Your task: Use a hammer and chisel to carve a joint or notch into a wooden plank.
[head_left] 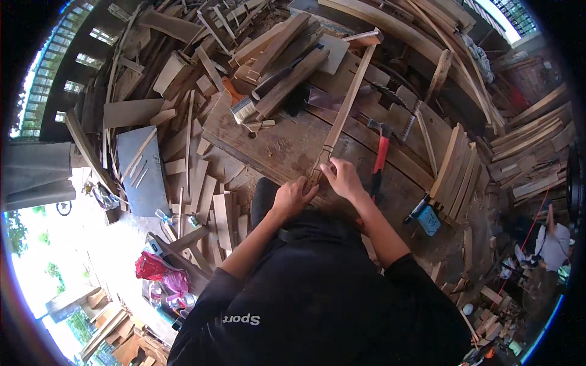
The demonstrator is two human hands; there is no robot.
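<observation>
Left hand (295, 198) and right hand (344, 180) are half-curled at the near end of a wooden strip (348, 100) extended far over the bench (235, 131), apparently steadying it; exact grip can't be told. Red-handled hammer (381, 155) is parked right, likely for reach.

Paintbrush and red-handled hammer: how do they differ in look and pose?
The paintbrush has an orange-brown handle; the hammer's is red and black. The paintbrush's bristles point toward the person, the hammer's head away. The paintbrush lies left of the long wooden strip, the hammer right. Both are handled tools, lying unheld.
</observation>
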